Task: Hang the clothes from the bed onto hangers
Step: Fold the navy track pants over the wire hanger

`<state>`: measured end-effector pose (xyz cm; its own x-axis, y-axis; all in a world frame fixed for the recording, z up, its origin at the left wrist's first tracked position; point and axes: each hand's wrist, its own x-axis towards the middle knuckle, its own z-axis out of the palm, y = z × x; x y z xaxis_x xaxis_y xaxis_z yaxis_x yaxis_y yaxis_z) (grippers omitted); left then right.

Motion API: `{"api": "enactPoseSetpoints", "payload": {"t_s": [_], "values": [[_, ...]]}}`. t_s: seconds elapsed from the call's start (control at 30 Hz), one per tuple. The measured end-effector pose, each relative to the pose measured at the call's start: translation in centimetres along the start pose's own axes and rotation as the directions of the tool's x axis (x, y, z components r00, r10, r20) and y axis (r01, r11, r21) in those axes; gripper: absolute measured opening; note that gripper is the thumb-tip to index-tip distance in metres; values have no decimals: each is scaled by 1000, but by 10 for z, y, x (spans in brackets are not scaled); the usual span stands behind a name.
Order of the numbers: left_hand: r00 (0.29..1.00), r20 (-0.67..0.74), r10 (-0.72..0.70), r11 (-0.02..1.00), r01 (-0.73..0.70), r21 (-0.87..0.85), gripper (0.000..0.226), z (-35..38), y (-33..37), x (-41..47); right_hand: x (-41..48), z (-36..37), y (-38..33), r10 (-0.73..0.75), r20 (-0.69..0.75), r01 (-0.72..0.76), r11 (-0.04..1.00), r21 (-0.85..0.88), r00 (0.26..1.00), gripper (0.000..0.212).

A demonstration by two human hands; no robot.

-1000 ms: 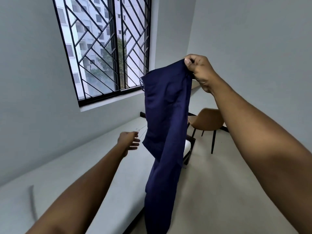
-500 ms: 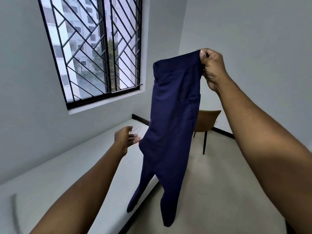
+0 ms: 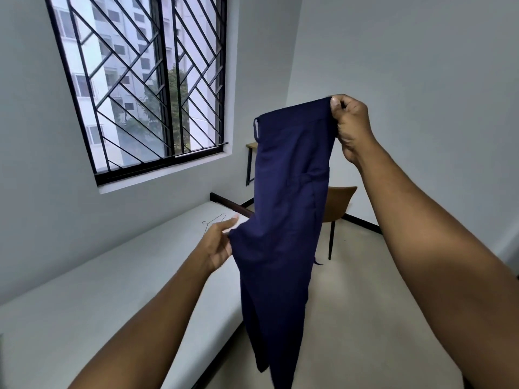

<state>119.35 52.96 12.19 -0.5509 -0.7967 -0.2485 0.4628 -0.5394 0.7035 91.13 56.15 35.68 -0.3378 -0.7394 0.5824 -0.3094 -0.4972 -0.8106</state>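
- Navy trousers hang in mid-air beside the bed; longer leg cut off below.
- Right hand: grip pinches the waistband corner.
- Left hand at the cloth's edge, fingers partly hidden; can't tell its grip.
- Wire hanger on the bed, half behind that hand.

Quick headcount, lol. Clothes: one pair of navy trousers, and it's got two legs hanging down. Hangers: one, a thin wire hanger. Beds: one bed. Chairs: one brown chair; I can only make out one of its legs. Tables: one small table, with just a corner and one leg peeking out. Windows: one window, split into two panes, each with its own black grille. Hands: two, a left hand and a right hand, plus two bare forearms. Walls: two, meeting at one corner.
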Motion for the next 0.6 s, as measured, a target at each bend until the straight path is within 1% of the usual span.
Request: {"api": "enactPoseSetpoints", "payload": {"t_s": [0.03,0.07,0.1,0.13,0.17,0.2,0.23,0.27,0.33,0.37,0.43,0.47,0.53,0.6], "values": [[999,33,2,1000,-1,-26,37,-6,6,0,1,-7,1,9,-30,-9,1000,0,1000,24],[998,63,-5,1000,5,5,36,-11,11,-1,0,-15,2,17,-53,-17,1000,-1,998,24],[997,77,2,997,-8,76,35,-13,16,0,1,-21,4,22,-65,-23,1000,-6,998,24],[997,61,41,988,-49,145,36,-13,21,2,-1,-26,6,26,-70,-27,1000,-13,997,24],[992,12,125,976,-125,179,37,-11,28,6,-2,-30,8,28,-74,-29,999,-15,997,24],[977,-30,210,965,-202,168,39,-9,37,10,-3,-34,9,30,-82,-31,999,-10,996,24],[963,-47,266,954,-256,154,40,-7,47,12,-3,-38,10,37,-99,-38,999,-1,994,25],[958,-27,287,944,-278,176,42,-4,56,11,-3,-42,10,48,-120,-48,999,0,992,26],[963,19,269,917,-262,302,46,-2,75,3,-3,-48,13,71,-162,-74,997,-15,984,27],[960,12,280,898,-266,351,47,-3,84,2,-4,-50,16,81,-175,-86,996,-19,981,28],[938,-37,346,874,-307,377,49,-4,99,-1,-5,-53,22,100,-184,-101,995,5,978,30],[929,-34,370,861,-328,387,49,-5,105,-3,-6,-53,24,112,-187,-110,994,20,976,31],[921,-12,388,822,-340,456,47,-6,111,-7,-6,-50,28,132,-192,-128,991,36,972,31],[904,-42,424,762,-332,557,40,-8,116,-8,-5,-46,29,141,-186,-136,990,40,972,32]]}}
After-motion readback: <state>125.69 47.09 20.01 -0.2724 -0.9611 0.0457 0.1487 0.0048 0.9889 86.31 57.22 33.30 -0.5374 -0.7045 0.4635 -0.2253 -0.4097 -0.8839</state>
